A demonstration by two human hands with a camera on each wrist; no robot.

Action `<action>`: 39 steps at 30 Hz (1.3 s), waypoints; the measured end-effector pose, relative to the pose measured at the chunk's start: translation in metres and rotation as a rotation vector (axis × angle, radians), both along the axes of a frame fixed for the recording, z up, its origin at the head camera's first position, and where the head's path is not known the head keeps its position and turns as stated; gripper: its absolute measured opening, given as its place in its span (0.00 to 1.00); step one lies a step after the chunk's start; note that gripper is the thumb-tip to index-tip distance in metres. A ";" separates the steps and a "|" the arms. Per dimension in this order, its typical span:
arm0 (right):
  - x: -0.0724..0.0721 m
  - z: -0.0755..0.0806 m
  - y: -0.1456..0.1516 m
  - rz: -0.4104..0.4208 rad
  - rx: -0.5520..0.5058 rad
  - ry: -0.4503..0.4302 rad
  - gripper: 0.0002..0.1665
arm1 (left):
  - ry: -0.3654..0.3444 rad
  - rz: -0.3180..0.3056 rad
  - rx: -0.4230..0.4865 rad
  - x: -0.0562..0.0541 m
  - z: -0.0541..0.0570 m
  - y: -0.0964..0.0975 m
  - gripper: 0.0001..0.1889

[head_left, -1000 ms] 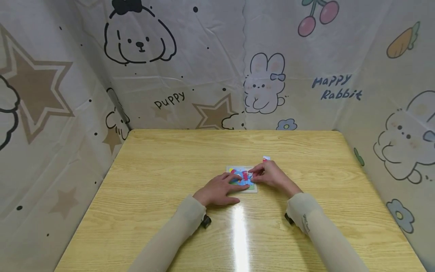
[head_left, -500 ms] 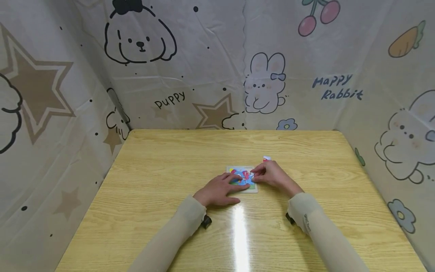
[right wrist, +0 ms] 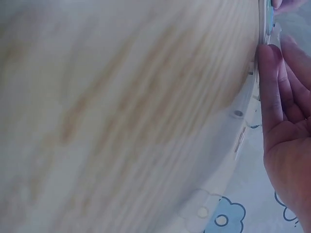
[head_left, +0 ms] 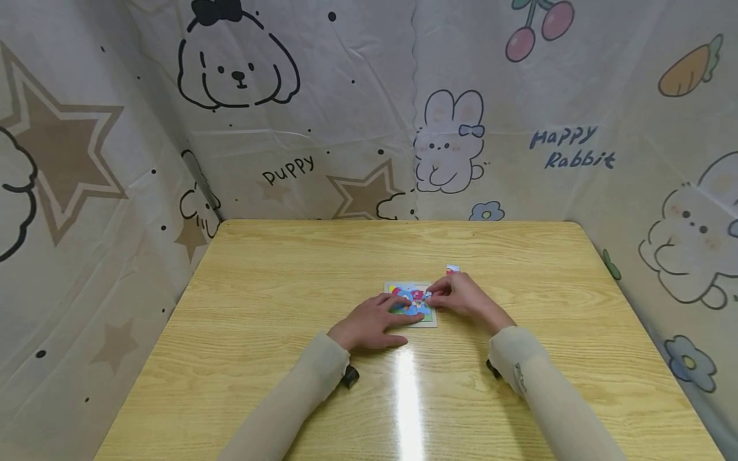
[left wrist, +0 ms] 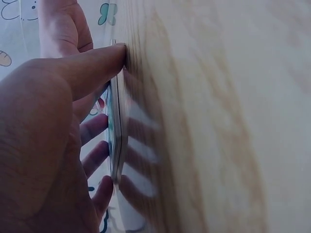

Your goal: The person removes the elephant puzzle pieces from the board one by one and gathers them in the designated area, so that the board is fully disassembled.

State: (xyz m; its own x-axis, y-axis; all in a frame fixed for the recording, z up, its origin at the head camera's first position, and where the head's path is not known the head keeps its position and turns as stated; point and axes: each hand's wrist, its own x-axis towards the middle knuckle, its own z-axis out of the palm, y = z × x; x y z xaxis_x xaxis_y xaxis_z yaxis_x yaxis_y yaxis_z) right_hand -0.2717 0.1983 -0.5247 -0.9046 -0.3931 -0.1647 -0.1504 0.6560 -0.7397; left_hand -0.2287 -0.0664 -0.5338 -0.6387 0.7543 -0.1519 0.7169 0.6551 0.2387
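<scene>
A small picture jigsaw puzzle (head_left: 429, 323) in a pale frame lies on the table, printed blue, green, yellow and red. My left hand (head_left: 371, 322) rests on its left part with fingers spread straight, covering some of the picture. From the left wrist view, those fingertips lie on the face of the thin board (left wrist: 118, 150), and the thumb touches the tabletop beside it. At the puzzle's right edge my right hand (head_left: 463, 298) pinches a small puzzle piece (head_left: 426, 296) between thumb and fingers, mostly hidden by them. Close by on the board is a red-patterned piece (head_left: 418, 294).
Just beyond my right hand lies a loose white and red puzzle piece (head_left: 452, 267), partly covered by the knuckles. The wooden table (head_left: 277, 282) meets a printed curtain (head_left: 357, 128) at the back and on both sides.
On the board, the red-patterned piece has turned and shifted slightly away from me. My right fingertips have moved a little with the pinched piece; my left hand stays in place.
</scene>
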 end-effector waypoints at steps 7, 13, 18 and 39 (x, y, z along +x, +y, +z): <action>0.001 0.004 0.005 -0.013 -0.002 0.007 0.19 | 0.007 -0.004 0.008 -0.003 -0.002 0.000 0.33; 0.001 0.004 0.010 -0.005 0.008 0.015 0.19 | -0.003 0.002 0.024 -0.005 -0.003 0.000 0.34; 0.000 0.002 0.015 -0.002 -0.005 0.010 0.19 | -0.015 0.011 0.045 -0.005 -0.002 0.000 0.35; -0.003 0.003 0.037 -0.088 -0.016 -0.037 0.21 | -0.062 0.143 0.231 -0.022 -0.011 -0.011 0.30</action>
